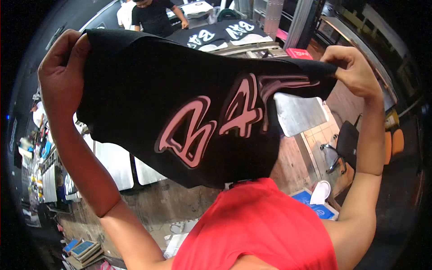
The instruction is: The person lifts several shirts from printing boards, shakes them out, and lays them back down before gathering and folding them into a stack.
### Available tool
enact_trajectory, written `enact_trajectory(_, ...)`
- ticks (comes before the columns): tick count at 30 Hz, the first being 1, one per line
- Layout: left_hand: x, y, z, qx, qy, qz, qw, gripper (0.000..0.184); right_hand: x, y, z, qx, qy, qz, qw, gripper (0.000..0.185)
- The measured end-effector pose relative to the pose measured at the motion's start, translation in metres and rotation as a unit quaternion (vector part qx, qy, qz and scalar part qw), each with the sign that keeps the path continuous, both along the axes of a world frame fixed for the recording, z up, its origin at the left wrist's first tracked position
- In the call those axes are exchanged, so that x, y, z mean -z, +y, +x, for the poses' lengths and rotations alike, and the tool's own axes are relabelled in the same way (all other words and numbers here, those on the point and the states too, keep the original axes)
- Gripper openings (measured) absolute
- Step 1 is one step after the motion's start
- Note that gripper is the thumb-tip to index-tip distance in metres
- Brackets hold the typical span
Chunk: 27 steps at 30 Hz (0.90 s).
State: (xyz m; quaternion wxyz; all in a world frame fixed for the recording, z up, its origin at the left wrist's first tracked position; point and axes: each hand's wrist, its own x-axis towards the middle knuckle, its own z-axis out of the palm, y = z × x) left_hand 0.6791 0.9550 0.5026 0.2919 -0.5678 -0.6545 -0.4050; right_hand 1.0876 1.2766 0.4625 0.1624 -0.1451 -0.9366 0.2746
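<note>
A black fabric piece [130,94] with large pink outlined lettering hangs stretched between my two hands, raised in front of my chest. My left hand [64,72] is closed around its upper left corner, thumb pressed against the fingers. On the other side, my right hand [353,72] pinches the upper right corner. The cloth's top edge sags slightly between them, and folds distort the lettering at the right. Whether it is a whole garment or a cut panel, I cannot tell.
Pale flat boards [302,113] lie behind the cloth. Farther back, black pieces with white lettering [243,32] rest on a curved row of boards, near a person in a black shirt [153,19]. A black chair [347,140] stands right. Blue-meshed frames [84,248] are stacked lower left.
</note>
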Motion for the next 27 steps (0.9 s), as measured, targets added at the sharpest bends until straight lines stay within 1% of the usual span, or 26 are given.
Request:
enact_trajectory(1, 0.001, 0.008, 0.005, 0.008, -0.002, -0.002, 1.0, 0.023, 0.003, 0.005, 0.011, 0.011, 0.035, 0.001, 0.999, 0.016)
enact_trajectory(3, 0.003, 0.027, 0.022, 0.004, 0.014, -0.014, 1.0, 0.019, 0.006, 0.004, 0.034, 0.008, 0.16, -0.051, 0.986, 0.016)
enact_trajectory(4, 0.005, 0.038, 0.023, 0.017, 0.013, -0.016, 1.0, 0.019, 0.011, 0.005, 0.042, -0.01, 0.16, -0.018, 0.987, 0.018)
enact_trajectory(5, 0.005, 0.049, 0.025, 0.049, -0.011, -0.02, 0.999, 0.018, 0.018, 0.006, 0.055, 0.003, 0.159, -0.017, 0.987, 0.018)
enact_trajectory(6, 0.007, 0.062, 0.03, 0.081, -0.034, -0.025, 0.996, 0.017, 0.027, 0.007, 0.069, 0.063, 0.077, -0.043, 0.994, 0.016)
enact_trajectory(7, 0.01, 0.074, 0.039, 0.093, -0.033, -0.025, 0.995, 0.017, 0.036, 0.009, 0.083, 0.12, -0.005, -0.069, 0.99, 0.015)
enact_trajectory(8, 0.016, 0.085, 0.051, 0.097, -0.03, -0.077, 0.992, 0.018, 0.049, 0.014, 0.097, 0.136, 0.069, -0.019, 0.988, 0.015)
enact_trajectory(9, 0.023, 0.097, 0.062, 0.098, -0.025, -0.127, 0.987, 0.019, 0.061, 0.022, 0.122, 0.174, 0.07, -0.01, 0.982, 0.016)
enact_trajectory(10, 0.034, 0.109, 0.073, 0.188, -0.088, -0.157, 0.966, 0.018, 0.069, 0.024, 0.143, 0.196, 0.102, -0.02, 0.975, 0.015)
enact_trajectory(11, 0.047, 0.121, 0.083, 0.272, -0.151, -0.185, 0.932, 0.019, 0.078, 0.026, 0.161, 0.215, 0.134, -0.031, 0.967, 0.014)
enact_trajectory(13, 0.071, 0.151, 0.128, 0.39, -0.099, -0.248, 0.881, 0.02, 0.101, 0.037, 0.208, 0.27, 0.098, 0.033, 0.957, 0.01)
enact_trajectory(14, 0.08, 0.175, 0.149, 0.417, -0.096, -0.376, 0.822, 0.023, 0.113, 0.044, 0.226, 0.284, 0.109, 0.032, 0.952, 0.009)
enact_trajectory(15, 0.089, 0.2, 0.169, 0.434, -0.092, -0.497, 0.746, 0.027, 0.125, 0.051, 0.245, 0.297, 0.122, 0.029, 0.947, 0.007)
enact_trajectory(16, 0.109, 0.221, 0.189, 0.427, -0.101, -0.516, 0.736, 0.026, 0.138, 0.061, 0.268, 0.312, 0.107, 0.044, 0.943, 0.012)
enact_trajectory(17, 0.131, 0.242, 0.209, 0.42, -0.11, -0.534, 0.726, 0.026, 0.147, 0.072, 0.29, 0.327, 0.093, 0.062, 0.938, 0.022)
enact_trajectory(19, 0.162, 0.285, 0.242, 0.408, -0.112, -0.529, 0.736, 0.022, 0.162, 0.093, 0.327, 0.362, 0.071, 0.039, 0.929, 0.026)
enact_trajectory(20, 0.174, 0.307, 0.257, 0.414, -0.104, -0.501, 0.753, 0.025, 0.17, 0.104, 0.345, 0.385, 0.081, 0.037, 0.919, 0.027)
enact_trajectory(21, 0.173, 0.327, 0.276, 0.404, -0.145, -0.495, 0.756, 0.026, 0.175, 0.116, 0.362, 0.406, 0.09, 0.035, 0.909, 0.029)
enact_trajectory(23, 0.178, 0.364, 0.312, 0.428, -0.201, -0.414, 0.778, 0.028, 0.164, 0.132, 0.394, 0.416, 0.114, 0.026, 0.902, 0.022)
enact_trajectory(24, 0.19, 0.383, 0.326, 0.421, -0.166, -0.416, 0.789, 0.031, 0.163, 0.144, 0.409, 0.409, 0.111, 0.019, 0.905, 0.02)
enact_trajectory(25, 0.199, 0.401, 0.339, 0.394, -0.126, -0.454, 0.789, 0.032, 0.163, 0.154, 0.422, 0.405, 0.109, 0.011, 0.908, 0.018)
enact_trajectory(26, 0.206, 0.417, 0.35, 0.387, -0.106, -0.459, 0.792, 0.034, 0.166, 0.163, 0.434, 0.404, 0.111, 0.011, 0.908, 0.018)
enact_trajectory(27, 0.208, 0.434, 0.36, 0.379, -0.085, -0.462, 0.797, 0.035, 0.168, 0.174, 0.445, 0.406, 0.097, 0.034, 0.908, 0.017)
